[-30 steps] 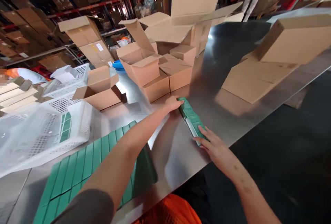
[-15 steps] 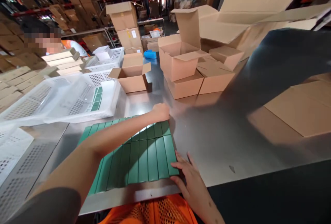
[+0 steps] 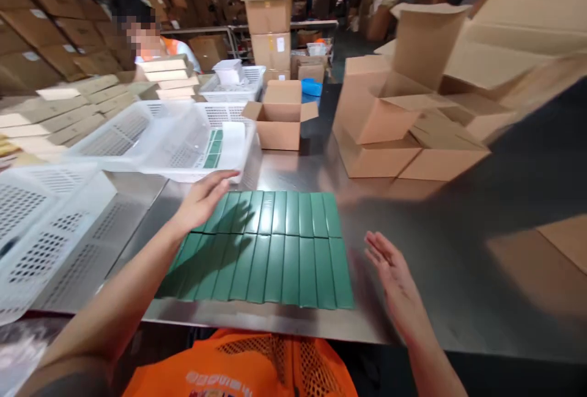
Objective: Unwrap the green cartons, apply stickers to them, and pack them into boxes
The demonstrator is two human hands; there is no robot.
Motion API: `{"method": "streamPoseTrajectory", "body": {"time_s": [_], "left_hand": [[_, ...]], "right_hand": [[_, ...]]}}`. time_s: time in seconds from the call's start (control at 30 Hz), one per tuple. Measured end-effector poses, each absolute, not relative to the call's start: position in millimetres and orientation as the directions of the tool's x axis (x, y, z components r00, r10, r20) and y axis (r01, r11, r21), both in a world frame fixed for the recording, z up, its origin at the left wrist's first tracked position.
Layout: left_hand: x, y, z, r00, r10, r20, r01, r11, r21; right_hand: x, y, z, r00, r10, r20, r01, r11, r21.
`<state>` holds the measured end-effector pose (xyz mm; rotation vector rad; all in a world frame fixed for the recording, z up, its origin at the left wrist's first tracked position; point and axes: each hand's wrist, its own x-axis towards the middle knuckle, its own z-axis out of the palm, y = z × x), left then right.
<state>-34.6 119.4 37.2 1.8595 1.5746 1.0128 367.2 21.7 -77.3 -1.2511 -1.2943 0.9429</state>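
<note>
Boxes (image 3: 270, 268), green, closed; basket (image 3: 224, 114) holds green pieces (image 3: 213, 149), apparently similar.

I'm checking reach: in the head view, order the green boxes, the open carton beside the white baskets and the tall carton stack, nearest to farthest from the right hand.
1. Green boxes: just left of the right hand.
2. Open carton: ahead and left, beyond the boxes.
3. Tall carton stack: ahead and left, in the background.

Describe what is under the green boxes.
The metal table shows along the near and right edges of the green boxes; the surface directly beneath them is covered and cannot be seen.
</note>
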Motion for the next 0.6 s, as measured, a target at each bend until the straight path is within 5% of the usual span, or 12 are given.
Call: {"method": "streamPoseTrajectory", "body": {"time_s": [0.13,0.2,0.4,0.6], "left_hand": [[-113.5,75.2,-10.6,-0.243,0.97,-0.013,0.099,0.038,0.994],[-124.2,62.3,-35.3,-0.282,0.957,-0.074,-0.032,0.067,0.997],[-112.0,58.9,-56.8,-0.276,0.934,-0.228,-0.331,0.13,0.935],[-89.6,62.9,-62.1,-0.276,0.927,-0.253,-0.472,0.098,0.876]], "right_hand": [[335.4,58.7,-78.0,0.247,0.969,-0.012,0.041,-0.023,-0.999],[320.1,68.6,-72.6,0.272,0.96,-0.068,0.063,-0.088,-0.994],[304.4,76.3,-52.1,0.283,0.952,-0.12,0.511,-0.256,-0.821],[337.1,91.4,-54.5,0.29,0.938,-0.193,0.464,-0.314,-0.828]]}}
